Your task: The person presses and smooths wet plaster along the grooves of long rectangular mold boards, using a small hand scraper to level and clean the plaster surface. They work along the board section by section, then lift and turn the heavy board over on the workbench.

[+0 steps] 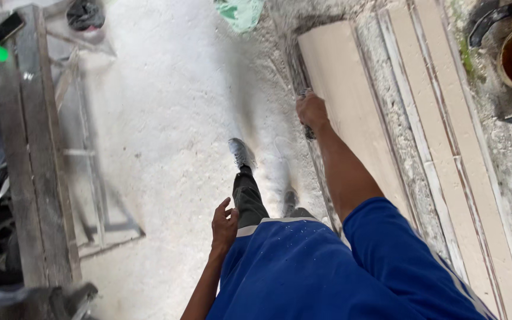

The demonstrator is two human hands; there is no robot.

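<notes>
right hand point(311, 111): fingers closed around a small dark tool point(309, 131), pressed at the left edge of the long beige board point(345, 95), which lies on the dusty concrete floor point(167, 118). left hand point(224, 225): fingers loosely curled, holding nothing, beside the blue shirt point(303, 266).

The person's right hand point(312, 111) reaches forward on a straight, outstretched arm, fingers curled closed in a grip. The left hand point(224, 225) hangs low beside the hip, arm slightly bent, fingers loosely curled and holding nothing.
</notes>
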